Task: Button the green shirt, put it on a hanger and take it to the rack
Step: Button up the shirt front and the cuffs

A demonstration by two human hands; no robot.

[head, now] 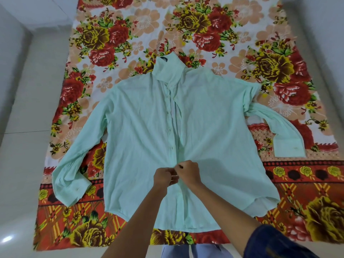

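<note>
Green shirt [149,127] flat on floral sheet [223,34], left hand [164,176] and right hand [188,171] together, fingers seemingly pinching placket

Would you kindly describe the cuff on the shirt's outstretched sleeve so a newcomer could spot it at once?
Start at the floral sheet spread on the floor, then find the green shirt lying flat on it. Follow the sleeve on the picture's right, out and down to its end: the cuff is a flat squared panel, unlike the other, crumpled sleeve end.

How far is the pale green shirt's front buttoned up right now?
Partly: the pale green long-sleeved shirt looks closed below the left hand and right hand, which pinch the placket; above them the front gapes open to the collar.
</note>
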